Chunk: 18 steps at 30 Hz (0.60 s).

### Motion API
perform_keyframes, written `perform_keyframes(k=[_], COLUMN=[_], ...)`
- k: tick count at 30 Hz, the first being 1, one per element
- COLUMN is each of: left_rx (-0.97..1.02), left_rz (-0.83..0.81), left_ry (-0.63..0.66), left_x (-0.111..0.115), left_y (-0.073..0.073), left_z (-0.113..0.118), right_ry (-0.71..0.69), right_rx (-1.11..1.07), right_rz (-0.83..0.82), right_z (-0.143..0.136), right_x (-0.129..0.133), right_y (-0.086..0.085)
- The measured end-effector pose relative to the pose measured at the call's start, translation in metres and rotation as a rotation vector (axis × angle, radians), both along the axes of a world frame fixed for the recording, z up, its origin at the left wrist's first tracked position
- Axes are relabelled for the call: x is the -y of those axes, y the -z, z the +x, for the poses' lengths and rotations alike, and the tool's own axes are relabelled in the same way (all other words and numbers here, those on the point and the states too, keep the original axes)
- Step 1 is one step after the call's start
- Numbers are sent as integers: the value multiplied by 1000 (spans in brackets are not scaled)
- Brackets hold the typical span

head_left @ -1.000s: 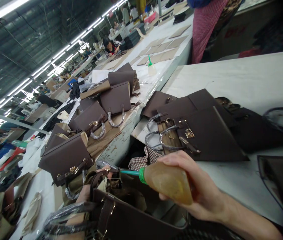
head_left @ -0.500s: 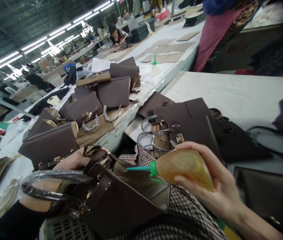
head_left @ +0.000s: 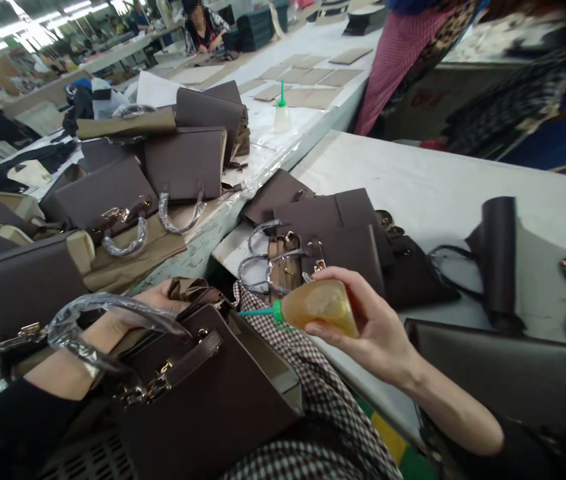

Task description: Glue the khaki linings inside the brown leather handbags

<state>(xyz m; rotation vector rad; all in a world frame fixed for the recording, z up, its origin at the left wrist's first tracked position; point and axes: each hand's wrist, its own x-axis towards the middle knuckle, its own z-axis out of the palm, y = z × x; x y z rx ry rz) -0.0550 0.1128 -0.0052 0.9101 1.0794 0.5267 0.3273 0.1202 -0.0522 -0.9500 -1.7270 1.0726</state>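
A dark brown handbag (head_left: 217, 393) lies tilted across my lap, its handle (head_left: 113, 310) wrapped in clear plastic. My left hand (head_left: 160, 298) is closed on the folded brown fabric lining (head_left: 187, 288) at the bag's top edge, its fingertips partly hidden. In my right hand (head_left: 363, 320) is a squeeze bottle (head_left: 317, 307) of amber liquid, with a green collar and a thin teal nozzle. The nozzle points left, its tip close to the bag's opening near the lining; whether it touches cannot be made out.
Several brown handbags (head_left: 183, 163) are heaped on the left table, and more (head_left: 337, 247) lie on the right one. A second nozzle bottle (head_left: 281, 117) stands by flat tan panels (head_left: 307, 77). Under my bag is a perforated plastic basket (head_left: 97, 460). Other people are at work farther back.
The view has tilted down and turned right. My right hand has brought the bottle's nozzle from over the bag's interior toward its upper edge. The bag's opening looks narrower.
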Motion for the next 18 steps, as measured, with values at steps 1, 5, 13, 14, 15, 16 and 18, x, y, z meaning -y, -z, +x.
perform_keyframes(k=[1,5,13,14,15,16,18], left_rx=[-1,-1,1,2,4,6,2], left_rz=[-5,-20,-47,-49,-51,-52,-54], left_ry=[11,14,38,41,46,50,55], left_x=[-1,-3,-6,-6,-6,-5,-4], left_y=[1,7,16,15,15,13,9], left_z=[-1,-8,-16,-15,-13,-11,-6], right_ry=[-16,-46,-54,-58,-64,-72,-91], right_rx=[2,15,62,77,90,101,125], right_rz=[29,120,203,200,197,192,171], right_z=[-2,-11,-8,-6,-3,0,5], right_x=[-3,-10,-11,-11,-11,-10,-9], right_y=[0,-2,-4,-5,-5,-5,-5])
